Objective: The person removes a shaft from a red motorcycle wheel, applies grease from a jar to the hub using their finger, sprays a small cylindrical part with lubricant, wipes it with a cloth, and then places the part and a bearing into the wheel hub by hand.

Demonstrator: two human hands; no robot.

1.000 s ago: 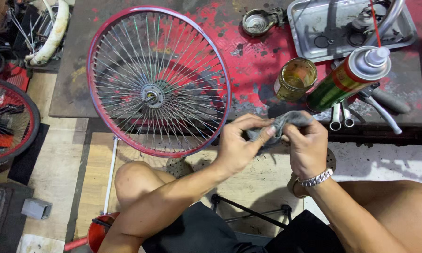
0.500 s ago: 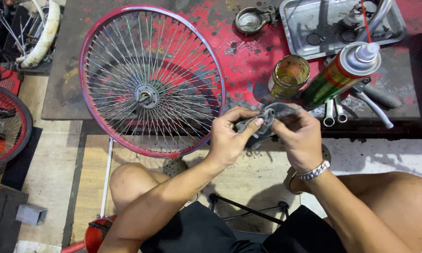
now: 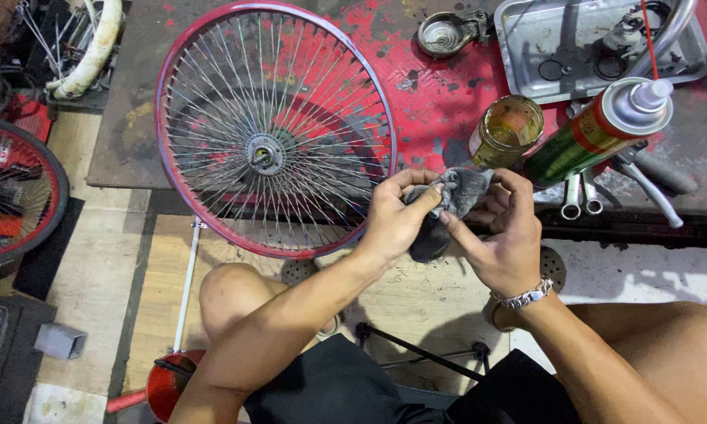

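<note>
Grey rag (image 3: 457, 192) sits bunched between both hands, just in front of the near edge of the red-stained work surface (image 3: 447, 102) and above the person's knees. Left hand (image 3: 396, 216) is clenched around the rag's left side, thumb on top, a dark rounded part showing below the fingers; what that part is cannot be told. Right hand (image 3: 502, 232) grasps the rag from the right, fingers curled under it, a metal bracelet (image 3: 526, 297) at the wrist. Red-rimmed spoked wheel (image 3: 275, 129) lies flat on the surface, just left of the left hand. Glass jar of amber liquid (image 3: 507, 131) stands just beyond the rag. Spray can (image 3: 597, 129), green and red, lies tilted to the right of the jar. Metal tray (image 3: 597, 43) holds small parts further back.
</note>
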